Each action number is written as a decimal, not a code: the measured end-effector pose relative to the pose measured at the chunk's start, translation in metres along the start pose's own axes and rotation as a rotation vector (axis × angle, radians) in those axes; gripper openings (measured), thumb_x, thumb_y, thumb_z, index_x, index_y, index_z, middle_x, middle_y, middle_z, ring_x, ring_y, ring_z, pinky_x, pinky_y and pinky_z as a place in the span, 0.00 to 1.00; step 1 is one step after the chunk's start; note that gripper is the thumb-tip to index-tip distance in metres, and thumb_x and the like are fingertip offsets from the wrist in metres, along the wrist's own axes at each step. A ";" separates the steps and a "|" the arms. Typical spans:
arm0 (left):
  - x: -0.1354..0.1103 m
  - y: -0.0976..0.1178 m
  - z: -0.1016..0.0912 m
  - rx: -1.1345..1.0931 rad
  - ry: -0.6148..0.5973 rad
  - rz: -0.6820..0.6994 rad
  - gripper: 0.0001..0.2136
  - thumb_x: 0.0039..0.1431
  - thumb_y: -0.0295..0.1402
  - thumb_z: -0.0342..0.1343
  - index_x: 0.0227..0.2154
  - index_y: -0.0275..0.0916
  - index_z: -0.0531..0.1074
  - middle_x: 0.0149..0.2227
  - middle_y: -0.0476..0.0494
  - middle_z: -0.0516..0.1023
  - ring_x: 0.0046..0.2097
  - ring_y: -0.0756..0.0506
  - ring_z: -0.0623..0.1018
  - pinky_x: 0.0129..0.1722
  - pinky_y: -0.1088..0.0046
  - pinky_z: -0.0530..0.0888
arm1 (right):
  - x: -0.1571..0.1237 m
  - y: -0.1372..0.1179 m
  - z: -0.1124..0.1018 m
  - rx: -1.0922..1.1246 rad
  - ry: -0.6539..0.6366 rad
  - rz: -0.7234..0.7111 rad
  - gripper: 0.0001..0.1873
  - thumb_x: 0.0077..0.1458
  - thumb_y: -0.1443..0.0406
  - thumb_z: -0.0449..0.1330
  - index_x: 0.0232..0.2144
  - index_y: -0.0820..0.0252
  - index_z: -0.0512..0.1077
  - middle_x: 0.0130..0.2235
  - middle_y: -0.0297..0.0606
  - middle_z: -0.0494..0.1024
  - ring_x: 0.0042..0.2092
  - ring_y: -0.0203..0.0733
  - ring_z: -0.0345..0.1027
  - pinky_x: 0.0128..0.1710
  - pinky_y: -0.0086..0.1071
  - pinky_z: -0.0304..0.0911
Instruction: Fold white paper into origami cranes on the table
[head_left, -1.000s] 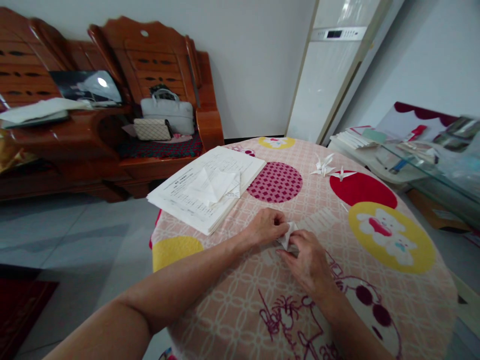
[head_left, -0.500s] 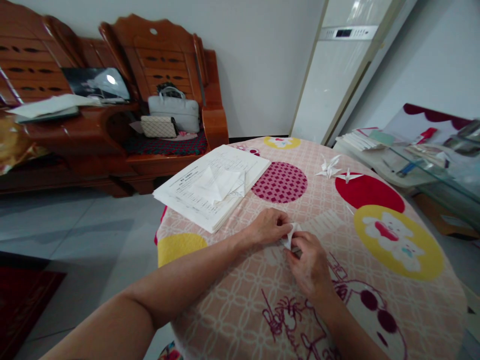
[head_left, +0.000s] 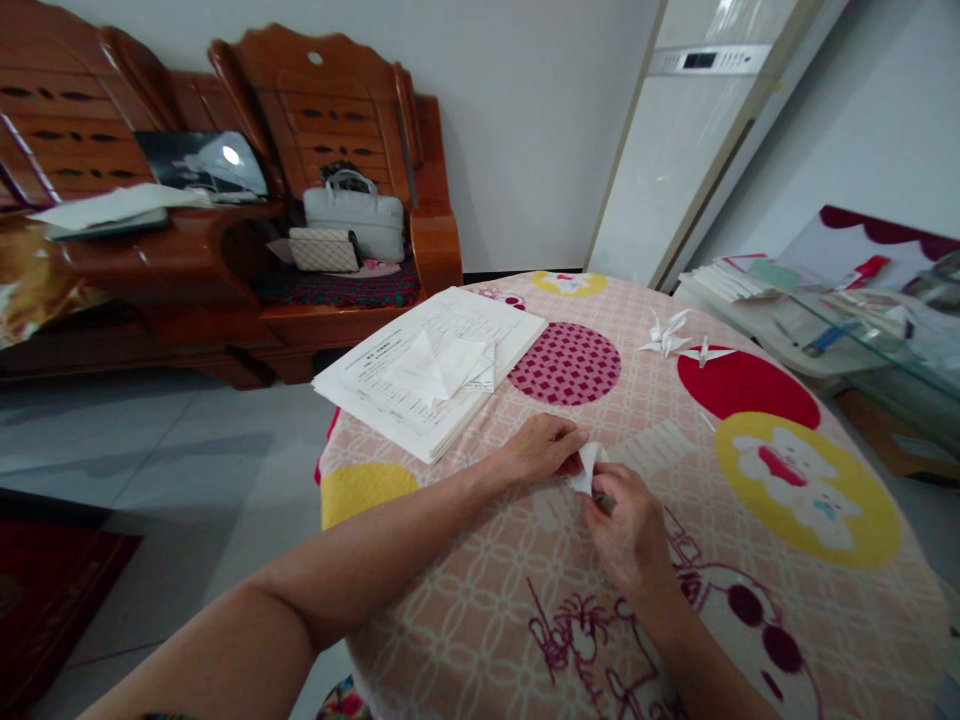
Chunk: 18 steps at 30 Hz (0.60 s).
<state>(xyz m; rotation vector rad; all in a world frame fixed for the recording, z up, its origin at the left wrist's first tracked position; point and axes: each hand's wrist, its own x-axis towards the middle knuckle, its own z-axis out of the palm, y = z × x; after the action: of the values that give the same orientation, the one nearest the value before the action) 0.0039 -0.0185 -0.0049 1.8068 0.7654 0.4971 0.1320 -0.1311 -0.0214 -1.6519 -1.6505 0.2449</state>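
A small folded piece of white paper (head_left: 587, 467) is held just over the patterned tablecloth (head_left: 480, 560). My left hand (head_left: 544, 447) pinches its left side, fingers closed. On the right side, my right hand (head_left: 624, 515) grips the paper between thumb and fingers. The fingers partly hide the folds. Farther back on the right lie finished paper cranes: a clump of folded white paper (head_left: 664, 332) and a single crane (head_left: 703, 352) with spread wings.
A stack of printed sheets (head_left: 390, 420) lies at the table's left, with folded white paper (head_left: 439, 365) on top. Right of the table stands a glass-topped side table (head_left: 877, 340) holding papers. Behind are a wooden armchair (head_left: 330, 100) with bags and a tall air conditioner (head_left: 675, 130).
My right hand has shifted slightly right, and more of the paper's white face shows between the hands. Both hands keep hold. The whole view has shifted a little.
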 end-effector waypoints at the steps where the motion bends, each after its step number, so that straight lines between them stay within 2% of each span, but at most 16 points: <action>1: 0.000 0.000 0.000 0.034 0.010 -0.001 0.21 0.62 0.44 0.44 0.23 0.33 0.70 0.23 0.45 0.75 0.25 0.51 0.74 0.27 0.78 0.67 | 0.000 0.000 0.000 0.001 0.002 -0.004 0.05 0.49 0.72 0.57 0.26 0.60 0.71 0.37 0.45 0.76 0.41 0.48 0.68 0.42 0.40 0.63; 5: -0.002 0.003 -0.002 0.126 0.031 0.015 0.22 0.63 0.42 0.43 0.22 0.33 0.70 0.22 0.45 0.74 0.25 0.51 0.73 0.26 0.79 0.65 | 0.000 0.001 0.000 0.001 -0.009 -0.018 0.05 0.50 0.70 0.56 0.27 0.59 0.72 0.38 0.45 0.76 0.42 0.49 0.68 0.43 0.41 0.63; 11: -0.002 0.000 -0.002 0.048 0.022 -0.051 0.31 0.64 0.52 0.36 0.24 0.32 0.73 0.24 0.41 0.76 0.27 0.49 0.74 0.27 0.77 0.67 | 0.000 0.001 0.000 -0.011 -0.019 -0.011 0.05 0.50 0.70 0.58 0.27 0.60 0.74 0.39 0.45 0.77 0.42 0.48 0.68 0.43 0.40 0.63; 18: 0.000 -0.002 -0.003 0.091 0.002 -0.029 0.29 0.63 0.52 0.38 0.22 0.34 0.71 0.23 0.43 0.75 0.25 0.51 0.73 0.27 0.78 0.66 | 0.003 0.000 -0.004 0.009 -0.021 -0.023 0.08 0.52 0.69 0.56 0.27 0.60 0.75 0.37 0.44 0.78 0.40 0.47 0.70 0.42 0.39 0.65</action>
<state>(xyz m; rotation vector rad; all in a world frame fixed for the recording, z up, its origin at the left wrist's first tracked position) 0.0014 -0.0160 -0.0053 1.8768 0.8261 0.4506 0.1347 -0.1295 -0.0176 -1.6277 -1.6814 0.2583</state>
